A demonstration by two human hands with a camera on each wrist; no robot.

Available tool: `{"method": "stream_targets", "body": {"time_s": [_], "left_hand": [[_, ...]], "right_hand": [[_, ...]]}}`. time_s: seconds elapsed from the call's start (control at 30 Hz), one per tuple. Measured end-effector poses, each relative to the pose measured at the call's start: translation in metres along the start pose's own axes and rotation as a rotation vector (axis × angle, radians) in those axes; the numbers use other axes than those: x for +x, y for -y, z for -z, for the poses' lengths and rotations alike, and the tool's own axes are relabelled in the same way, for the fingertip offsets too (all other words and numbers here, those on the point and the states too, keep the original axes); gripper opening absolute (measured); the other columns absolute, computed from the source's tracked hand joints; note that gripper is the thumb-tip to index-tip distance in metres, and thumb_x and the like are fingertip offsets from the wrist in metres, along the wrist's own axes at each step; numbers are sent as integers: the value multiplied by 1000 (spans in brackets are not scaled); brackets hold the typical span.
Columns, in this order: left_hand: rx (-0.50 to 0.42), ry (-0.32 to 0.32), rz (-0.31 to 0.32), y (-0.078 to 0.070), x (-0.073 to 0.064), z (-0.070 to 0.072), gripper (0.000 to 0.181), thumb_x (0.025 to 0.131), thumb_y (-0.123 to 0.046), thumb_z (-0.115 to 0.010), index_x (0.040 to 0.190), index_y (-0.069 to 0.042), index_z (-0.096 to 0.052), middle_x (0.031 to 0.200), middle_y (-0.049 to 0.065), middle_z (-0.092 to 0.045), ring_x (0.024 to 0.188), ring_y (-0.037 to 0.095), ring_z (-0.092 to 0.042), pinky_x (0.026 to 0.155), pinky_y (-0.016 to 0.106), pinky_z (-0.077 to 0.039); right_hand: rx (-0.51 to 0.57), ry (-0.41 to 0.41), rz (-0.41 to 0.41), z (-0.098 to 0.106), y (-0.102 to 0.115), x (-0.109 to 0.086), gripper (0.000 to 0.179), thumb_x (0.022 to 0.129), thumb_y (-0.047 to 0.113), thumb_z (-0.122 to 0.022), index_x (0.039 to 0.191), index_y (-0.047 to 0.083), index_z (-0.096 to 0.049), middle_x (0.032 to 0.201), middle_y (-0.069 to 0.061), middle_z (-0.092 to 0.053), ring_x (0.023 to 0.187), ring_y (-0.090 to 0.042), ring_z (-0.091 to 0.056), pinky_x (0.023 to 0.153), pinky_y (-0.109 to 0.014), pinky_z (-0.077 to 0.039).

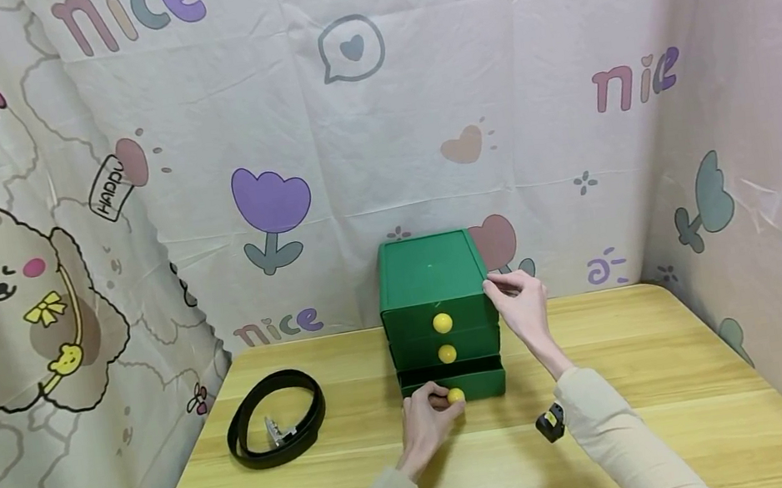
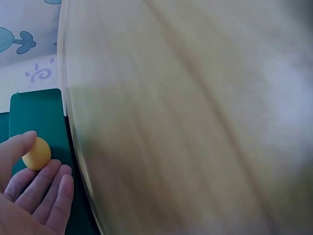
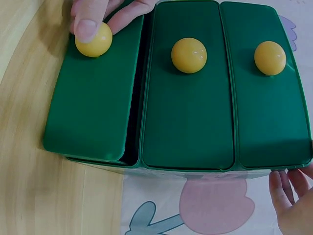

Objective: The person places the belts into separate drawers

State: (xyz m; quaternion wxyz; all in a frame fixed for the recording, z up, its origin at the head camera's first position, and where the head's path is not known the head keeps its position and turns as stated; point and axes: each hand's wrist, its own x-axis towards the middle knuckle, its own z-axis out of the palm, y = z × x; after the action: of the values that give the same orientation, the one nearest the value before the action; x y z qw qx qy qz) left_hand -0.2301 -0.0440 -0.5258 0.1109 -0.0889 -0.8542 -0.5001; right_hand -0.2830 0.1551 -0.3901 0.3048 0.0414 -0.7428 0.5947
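A green three-drawer cabinet (image 1: 431, 272) stands at the back of the table, with a round yellow knob on each drawer. Its bottom drawer (image 1: 486, 386) is pulled out a little, leaving a dark gap above its front. My left hand (image 1: 426, 424) pinches the bottom drawer's knob (image 2: 37, 155) between thumb and fingers. At the cabinet's upper right front corner, my right hand (image 1: 524, 304) grips the edge; its fingers (image 3: 281, 188) lie against the side in the right wrist view. The middle knob (image 3: 189, 55) and top knob (image 3: 270, 58) are untouched. The drawer's inside is too dark to make out.
A coiled black belt (image 1: 268, 461) with a silver buckle (image 1: 277, 433) lies on the wooden table (image 1: 351, 486), left of the cabinet. Printed curtains (image 1: 381, 127) hang behind the table and at both sides.
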Motion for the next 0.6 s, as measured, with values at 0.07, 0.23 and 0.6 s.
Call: {"method": "stream_targets", "body": {"time_s": [0.07, 0.23, 0.6], "left_hand": [[8, 3, -9, 0, -1, 1, 19, 80, -21, -84, 89, -8, -73, 82, 6, -77, 70, 10, -71, 65, 22, -56], [14, 15, -32, 0, -5, 4, 18, 81, -22, -83, 88, -9, -73, 83, 5, -77, 70, 8, -70, 64, 20, -56], [51, 56, -53, 0, -12, 7, 20, 81, -23, -84, 89, -9, -73, 81, 6, -77, 68, 5, -68, 63, 21, -55]], "right_hand": [[-3, 2, 1, 0, 0, 0, 19, 89, 7, -73, 106, -1, -79, 98, -25, -69, 73, 17, -59, 74, -3, -51], [-3, 7, 5, 0, 1, -1, 19, 90, 7, -73, 106, 0, -79, 98, -25, -69, 74, 17, -59, 74, -4, -51], [2, 2, 13, 0, 2, -1, 19, 89, 6, -74, 105, -1, -79, 98, -25, -70, 74, 17, -59, 74, -4, -51]]}}
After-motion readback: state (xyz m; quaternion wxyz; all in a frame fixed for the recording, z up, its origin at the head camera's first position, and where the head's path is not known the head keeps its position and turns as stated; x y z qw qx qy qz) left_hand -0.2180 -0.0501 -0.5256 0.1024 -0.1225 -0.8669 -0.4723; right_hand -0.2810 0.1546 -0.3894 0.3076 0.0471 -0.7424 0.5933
